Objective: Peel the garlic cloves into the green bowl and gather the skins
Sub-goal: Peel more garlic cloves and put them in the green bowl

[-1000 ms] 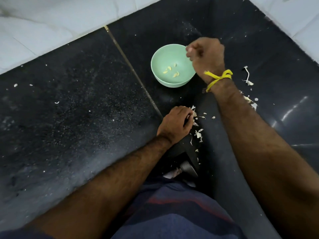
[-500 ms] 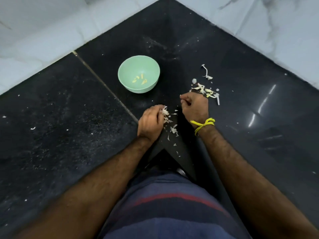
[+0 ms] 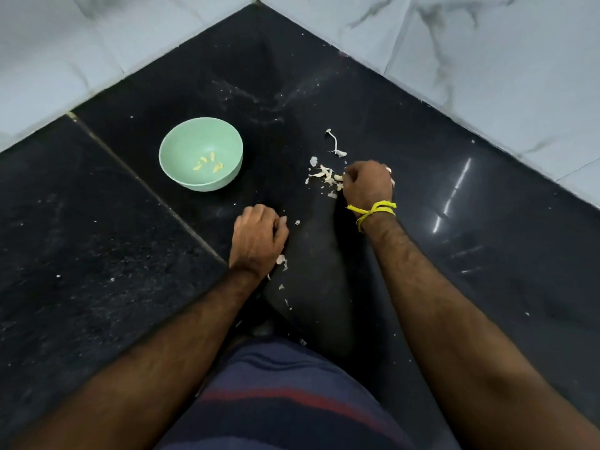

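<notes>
The green bowl [image 3: 175, 140] stands on the black counter at the left, with a few peeled yellowish garlic cloves [image 3: 208, 164] in its bottom. To its right lies a small pile of white garlic skins [image 3: 325, 175], with a thin dry stem [image 3: 336, 146] just beyond it. My right hand [image 3: 369, 186], a yellow thread around its wrist, is closed at the pile's right edge with its fingertips on the skins, and white bits peek out behind its knuckles. My left hand [image 3: 258, 237] rests knuckles-up near the front, fingers curled. Loose skin scraps [image 3: 281, 260] lie beside its wrist. What is in its palm is hidden.
White marble walls [image 3: 487, 60] meet in a corner behind the black counter [image 3: 97, 254]. A seam [image 3: 152, 193] crosses the counter left of the bowl. My striped shirt [image 3: 285, 401] fills the bottom middle. Tiny skin flecks trail toward the front edge.
My right hand left the bowl, came back toward me, then moved right to the skin pile. The skins by my left fingertips are out of sight. The view swung left, then settled.
</notes>
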{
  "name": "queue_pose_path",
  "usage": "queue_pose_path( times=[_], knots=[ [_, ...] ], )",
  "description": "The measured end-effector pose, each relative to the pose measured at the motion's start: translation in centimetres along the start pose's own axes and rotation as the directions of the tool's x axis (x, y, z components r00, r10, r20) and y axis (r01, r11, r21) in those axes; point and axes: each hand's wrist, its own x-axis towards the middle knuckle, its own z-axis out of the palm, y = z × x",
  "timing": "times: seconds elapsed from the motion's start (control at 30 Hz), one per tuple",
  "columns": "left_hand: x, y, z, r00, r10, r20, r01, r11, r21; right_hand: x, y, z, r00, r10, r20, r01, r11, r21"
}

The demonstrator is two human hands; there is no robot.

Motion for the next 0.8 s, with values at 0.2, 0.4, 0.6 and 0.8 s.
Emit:
queue_pose_path(
  times=[0.2, 0.4, 0.6, 0.8],
  knots=[
    [-0.2, -0.1, -0.1, 0.999, -0.001, 0.044, 0.003, 0.999, -0.046, 1.8, 0.1, 1.4, 0.995, -0.078, 0.066, 0.086, 0.988, -0.128],
    [-0.2, -0.1, -0.2, 1.0, 0.008, 0.011, -0.007, 0.999, -0.05, 1.6, -1.0, 1.2, 0.994, -0.05, -0.102, 0.061, 0.992, 0.109],
    [-0.3, 0.2, -0.4, 1.0, 0.0, -0.007, 0.0, 0.998, -0.066, -1.8, -2.3, 0.2, 0.997, -0.041, -0.065, 0.067, 0.874, 0.481],
    [-0.5, 0.1, -0.4, 0.999, 0.033, -0.032, -0.035, 0.997, -0.069, -7.1, -2.1, 1.9, 0.962, 0.01, 0.274, -0.192, 0.737, 0.648]
  ],
)
